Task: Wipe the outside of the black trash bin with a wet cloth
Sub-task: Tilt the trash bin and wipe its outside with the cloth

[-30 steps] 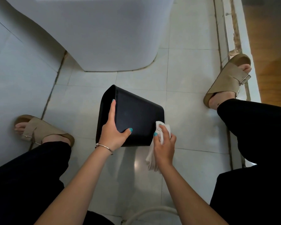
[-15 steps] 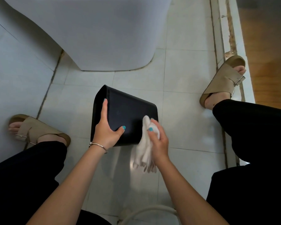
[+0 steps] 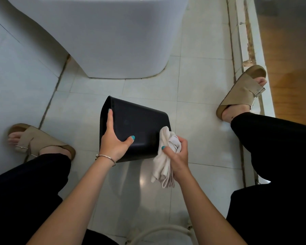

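Cloth (image 3: 163,157) bunched in right grip (image 3: 177,157), seemingly touching bin (image 3: 140,124).

Floor (image 3: 201,82): pale glossy tiles with dark, stained grout lines. A white appliance base (image 3: 113,41) stands on it at the far side. Two tan sandals rest on the tiles, left sandal (image 3: 37,140) and right sandal (image 3: 242,92), the latter against a raised threshold (image 3: 244,32).

One black bin (image 3: 140,124), one cloth (image 3: 166,156), two hands — left (image 3: 113,144), right (image 3: 178,156) — two sandals (image 3: 244,91).
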Demonstrator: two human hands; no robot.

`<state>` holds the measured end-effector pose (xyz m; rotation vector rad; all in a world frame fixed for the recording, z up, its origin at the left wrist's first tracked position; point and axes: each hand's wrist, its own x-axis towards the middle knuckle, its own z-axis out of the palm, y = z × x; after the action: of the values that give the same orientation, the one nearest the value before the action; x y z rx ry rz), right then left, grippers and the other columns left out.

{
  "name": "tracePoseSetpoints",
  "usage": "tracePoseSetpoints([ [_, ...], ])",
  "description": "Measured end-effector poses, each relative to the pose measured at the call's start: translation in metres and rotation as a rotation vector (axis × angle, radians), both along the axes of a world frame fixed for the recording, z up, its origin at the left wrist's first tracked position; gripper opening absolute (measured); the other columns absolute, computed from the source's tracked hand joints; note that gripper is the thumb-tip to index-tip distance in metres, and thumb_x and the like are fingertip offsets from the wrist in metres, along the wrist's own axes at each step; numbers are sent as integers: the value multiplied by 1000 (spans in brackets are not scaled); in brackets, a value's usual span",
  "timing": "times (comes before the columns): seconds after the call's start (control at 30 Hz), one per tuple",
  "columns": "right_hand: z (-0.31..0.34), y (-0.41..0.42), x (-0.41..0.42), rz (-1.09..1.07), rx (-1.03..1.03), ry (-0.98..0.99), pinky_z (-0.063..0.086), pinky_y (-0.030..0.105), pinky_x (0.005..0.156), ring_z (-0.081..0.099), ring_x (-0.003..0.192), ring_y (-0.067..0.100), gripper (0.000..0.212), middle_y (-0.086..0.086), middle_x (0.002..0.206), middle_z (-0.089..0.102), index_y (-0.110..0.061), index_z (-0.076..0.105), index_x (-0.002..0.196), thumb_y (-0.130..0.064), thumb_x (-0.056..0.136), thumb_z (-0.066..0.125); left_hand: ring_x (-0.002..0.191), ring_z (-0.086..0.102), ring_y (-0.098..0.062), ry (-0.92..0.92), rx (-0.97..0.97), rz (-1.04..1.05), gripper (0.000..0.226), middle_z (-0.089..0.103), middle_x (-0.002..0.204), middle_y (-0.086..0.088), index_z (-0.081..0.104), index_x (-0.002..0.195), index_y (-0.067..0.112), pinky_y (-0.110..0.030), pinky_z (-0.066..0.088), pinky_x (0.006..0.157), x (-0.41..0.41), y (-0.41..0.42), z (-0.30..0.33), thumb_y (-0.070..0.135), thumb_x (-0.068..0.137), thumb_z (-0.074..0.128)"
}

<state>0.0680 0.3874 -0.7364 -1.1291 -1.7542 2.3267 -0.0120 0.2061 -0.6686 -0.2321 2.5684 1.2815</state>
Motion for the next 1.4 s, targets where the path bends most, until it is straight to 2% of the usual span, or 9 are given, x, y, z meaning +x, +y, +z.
tracePoseSetpoints([
  [0.1,-3,6,-4,-16,-8,11,56,38,86,65,95,20,43,-1,104,66,-32,59,105,-18,67,75,126,46,-16,-7,16,29,110,34,150,10,2,152,38,-24,38,96,2,-2,-2,15,77,78],
  [0.2,-5,12,-6,15,36,13,54,38,91,63,103,21,46,-3,111,63,-35,56,109,-8,79,77,120,46,-10,-13,25,43,109,35,149,11,1,152,37,-23,38,96,5,0,-2,15,77,78],
  [0.33,-6,17,-13,32,22,39,55,36,87,61,103,22,46,1,117,58,-34,51,111,-14,79,77,110,46,-5,-20,36,42,109,39,143,15,1,152,38,-23,40,95,5,1,0,15,78,77],
  [0.47,-9,11,-18,-55,237,-38,50,30,96,60,113,17,37,-1,123,61,-31,60,115,-17,84,74,102,42,1,-7,22,10,107,36,126,24,1,151,39,-15,36,86,9,7,5,13,80,75],
  [0.57,-6,0,-15,-119,404,-138,43,24,97,52,121,8,56,-9,135,55,-40,47,138,-28,89,69,91,49,-6,4,-3,-40,106,44,113,19,0,151,42,-17,39,82,11,16,7,12,81,73],
  [0.7,-13,-11,-13,235,722,-266,47,38,95,45,124,21,68,-2,142,38,-54,15,148,-55,92,52,90,52,-9,-1,8,-48,107,49,112,15,-1,150,43,-19,40,81,10,20,6,12,80,74],
  [1.0,-8,-24,-25,294,682,-268,38,27,79,48,98,19,58,1,121,39,-46,13,152,-46,101,40,94,49,-6,6,8,-45,107,44,114,18,-3,151,39,-17,39,83,11,20,7,11,81,73],
  [1.2,-3,-36,-22,369,805,-155,44,27,81,49,103,19,58,1,124,40,-45,16,152,-47,100,41,88,52,-8,16,14,-45,109,46,110,17,-3,151,40,-20,43,81,10,20,3,11,80,74],
  [1.4,-15,-22,-31,388,811,-213,42,27,82,53,107,23,56,2,126,44,-47,21,150,-47,98,43,109,41,2,22,42,-20,108,33,126,27,0,151,39,-17,36,92,9,3,-1,10,79,75],
])
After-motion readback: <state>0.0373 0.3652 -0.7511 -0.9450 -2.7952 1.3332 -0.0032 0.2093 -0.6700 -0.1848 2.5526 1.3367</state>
